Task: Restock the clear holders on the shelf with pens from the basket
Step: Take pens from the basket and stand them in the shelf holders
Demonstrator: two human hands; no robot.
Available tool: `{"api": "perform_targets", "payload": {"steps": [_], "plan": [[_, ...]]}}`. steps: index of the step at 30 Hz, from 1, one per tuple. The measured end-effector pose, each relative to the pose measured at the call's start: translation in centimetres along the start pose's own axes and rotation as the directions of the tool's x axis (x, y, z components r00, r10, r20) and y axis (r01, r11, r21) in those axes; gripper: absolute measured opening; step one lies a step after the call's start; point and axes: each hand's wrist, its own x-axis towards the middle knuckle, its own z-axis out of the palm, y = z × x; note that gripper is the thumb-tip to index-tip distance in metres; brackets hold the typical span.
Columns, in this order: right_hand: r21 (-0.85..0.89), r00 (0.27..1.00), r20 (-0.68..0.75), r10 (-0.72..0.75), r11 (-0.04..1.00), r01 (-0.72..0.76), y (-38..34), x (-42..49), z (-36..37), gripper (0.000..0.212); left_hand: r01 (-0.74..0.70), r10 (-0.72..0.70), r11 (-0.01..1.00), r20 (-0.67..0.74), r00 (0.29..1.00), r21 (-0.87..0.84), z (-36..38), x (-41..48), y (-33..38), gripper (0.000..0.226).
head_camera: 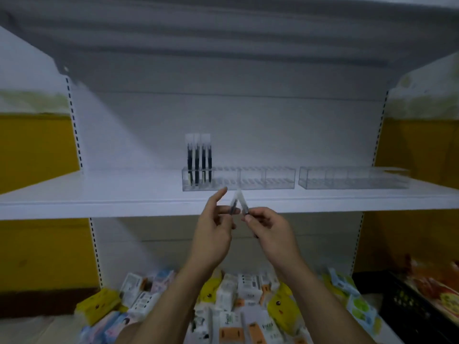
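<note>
Left hand (213,229) pinches one pen (232,206), right hand (270,230) grips a second pen (244,207) — their caps meet just below the holder (248,181). The slots look narrow: a tilted pen could miss, or knock the four standing pens (198,162). White shelf (99,194), dim room, yellow walls — packets (248,289) heaped below.

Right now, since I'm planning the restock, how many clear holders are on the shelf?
2. One clear holder sits mid-shelf, dark pens standing at its left end. The second holder lies just right of it, no pens showing in it. None looks hidden.
</note>
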Motion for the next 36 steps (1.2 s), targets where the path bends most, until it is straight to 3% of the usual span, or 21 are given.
{"api": "perform_targets", "payload": {"steps": [5, 9, 11, 16, 21, 31, 36], "plan": [[-0.045, 0.996, -0.035, -0.081, 0.996, 0.080, -3.1, 3.3, 0.8, 0.005, -0.170, 0.132, 0.958, 0.172, 0.976, 0.233, -2.4, 3.3, 2.6, 0.083], [-0.036, 0.993, 0.000, -0.120, 0.992, 0.120, -4.8, 6.4, 1.3, 0.010, -0.196, 0.144, 0.929, 0.180, 0.973, 0.313, -4.1, 6.6, 4.7, 0.098], [-0.039, 0.989, 0.014, -0.147, 0.988, 0.148, -5.5, 8.1, 1.5, 0.019, -0.189, 0.145, 0.939, 0.167, 0.975, 0.286, -4.8, 8.3, 5.5, 0.092], [-0.158, 0.953, 0.036, -0.302, 0.940, 0.304, -6.9, 12.2, 2.2, 0.068, -0.195, 0.174, 0.918, 0.092, 0.980, 0.345, -6.1, 12.4, 6.8, 0.069], [-0.234, 0.919, 0.091, -0.384, 0.889, 0.395, -7.6, 16.1, 3.8, 0.059, -0.240, 0.236, 0.899, 0.055, 0.970, 0.366, -6.8, 16.2, 7.2, 0.075], [-0.248, 0.844, 0.025, -0.536, 0.814, 0.525, -6.4, 20.6, 6.5, 0.042, -0.329, 0.393, 0.763, 0.004, 0.919, 0.556, -7.2, 20.3, 6.0, 0.048], [-0.247, 0.855, 0.045, -0.516, 0.824, 0.510, -4.6, 21.0, 6.6, 0.042, -0.320, 0.396, 0.728, 0.010, 0.918, 0.606, -7.0, 20.2, 4.7, 0.045]]}}
